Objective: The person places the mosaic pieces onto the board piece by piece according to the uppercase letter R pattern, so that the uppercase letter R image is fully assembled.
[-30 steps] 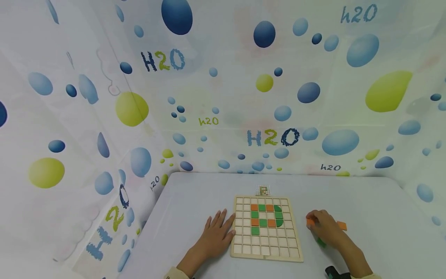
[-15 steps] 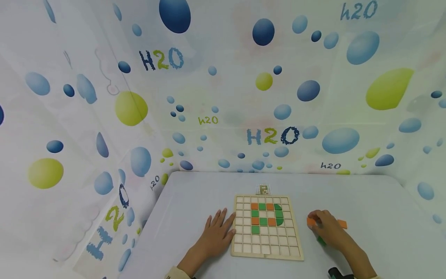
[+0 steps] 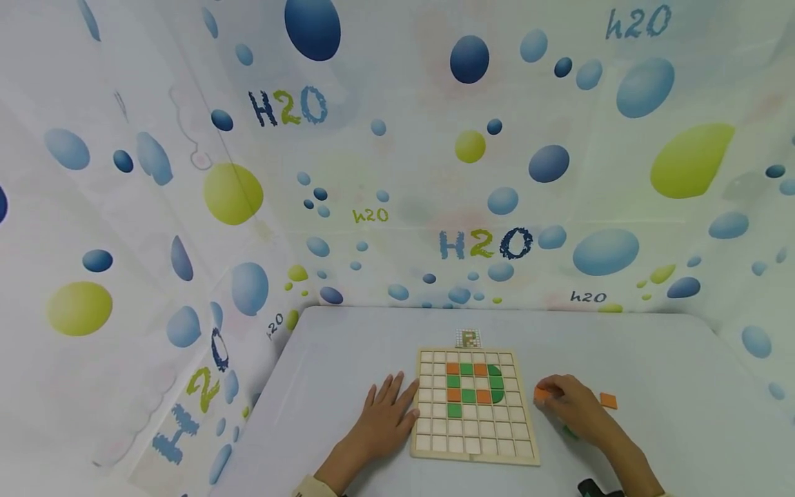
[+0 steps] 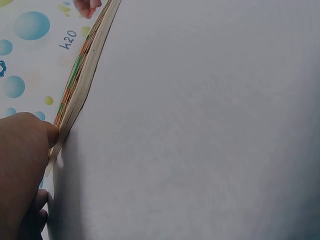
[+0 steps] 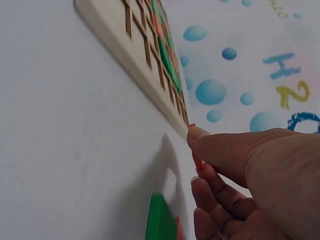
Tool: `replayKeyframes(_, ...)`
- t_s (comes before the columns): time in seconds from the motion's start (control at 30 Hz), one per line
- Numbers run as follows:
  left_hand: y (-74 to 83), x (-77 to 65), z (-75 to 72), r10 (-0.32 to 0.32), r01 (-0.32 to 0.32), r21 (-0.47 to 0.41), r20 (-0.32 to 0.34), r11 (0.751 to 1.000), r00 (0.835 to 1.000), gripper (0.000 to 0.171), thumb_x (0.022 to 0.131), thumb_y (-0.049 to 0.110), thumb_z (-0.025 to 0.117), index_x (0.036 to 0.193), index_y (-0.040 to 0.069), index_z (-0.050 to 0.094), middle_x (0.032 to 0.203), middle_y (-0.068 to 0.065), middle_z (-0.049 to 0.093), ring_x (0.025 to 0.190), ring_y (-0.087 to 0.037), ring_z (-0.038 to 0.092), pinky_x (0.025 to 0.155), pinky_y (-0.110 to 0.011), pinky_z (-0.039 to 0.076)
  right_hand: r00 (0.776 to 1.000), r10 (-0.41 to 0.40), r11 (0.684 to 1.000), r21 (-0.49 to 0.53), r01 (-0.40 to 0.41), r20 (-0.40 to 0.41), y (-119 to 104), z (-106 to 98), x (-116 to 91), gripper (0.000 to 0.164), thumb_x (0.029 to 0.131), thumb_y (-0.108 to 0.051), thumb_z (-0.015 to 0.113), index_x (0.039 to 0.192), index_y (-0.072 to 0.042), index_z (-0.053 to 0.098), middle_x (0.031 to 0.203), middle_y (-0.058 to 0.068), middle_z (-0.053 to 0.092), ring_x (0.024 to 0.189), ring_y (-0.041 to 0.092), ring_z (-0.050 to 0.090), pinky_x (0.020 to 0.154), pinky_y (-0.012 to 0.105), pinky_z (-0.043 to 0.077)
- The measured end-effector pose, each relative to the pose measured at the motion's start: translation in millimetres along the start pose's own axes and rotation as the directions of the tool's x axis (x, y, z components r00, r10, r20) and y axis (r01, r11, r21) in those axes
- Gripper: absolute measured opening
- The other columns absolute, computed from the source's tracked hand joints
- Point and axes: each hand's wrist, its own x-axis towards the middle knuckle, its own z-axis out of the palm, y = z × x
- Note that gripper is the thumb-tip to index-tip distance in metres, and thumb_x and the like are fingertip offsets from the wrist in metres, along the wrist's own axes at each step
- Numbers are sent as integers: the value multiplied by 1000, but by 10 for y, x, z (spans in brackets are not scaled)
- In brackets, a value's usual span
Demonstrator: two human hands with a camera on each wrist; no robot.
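Observation:
A square wooden grid board (image 3: 441, 426) lies on the table, with green and orange tiles in its upper cells forming a P-like shape. My left hand (image 3: 383, 417) rests palm down beside it, fingers spread, thumb and forefinger touching its left edge. Right of the board, my right hand (image 3: 571, 406) pinches an orange tile (image 3: 540, 393) between thumb and fingers. In the right wrist view that orange tile (image 5: 198, 162) is held on edge above the table. A green tile (image 3: 568, 432) lies partly hidden under this hand, and an orange tile (image 3: 609, 400) lies just to its right.
A small patterned card (image 3: 468, 338) lies against the board's far edge. Part of a black object (image 3: 593, 489) shows near the right forearm. The white table (image 3: 348, 345) ends at a wall sheet (image 3: 404, 172) printed with drops and lettering.
My right hand has shifted a little left toward the board with the orange tile in its fingers. The loose orange tile shows more fully. My left hand has stayed put.

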Motion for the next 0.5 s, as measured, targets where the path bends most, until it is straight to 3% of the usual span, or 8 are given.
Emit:
replayKeyframes(0.2,-22,9,8,-7,7,2,-1,1000,1000,60,113,49,39,167,25,34,175,-14,24,162,-40,18,125,-70,15,996,-86,996,27,86,3,-281,110,20,25,96,-19,78,117,-8,71,110,3,65,104,18,64,91,44,56)
replayKeyframes(0.5,-4,-3,13,-4,4,-7,2,1000,1000,59,112,48,39,167,25,35,174,-15,25,162,-41,19,124,-71,15,982,-172,978,136,160,81,-620,439,47,22,97,-16,77,116,-8,70,110,2,60,102,14,61,87,29,56)
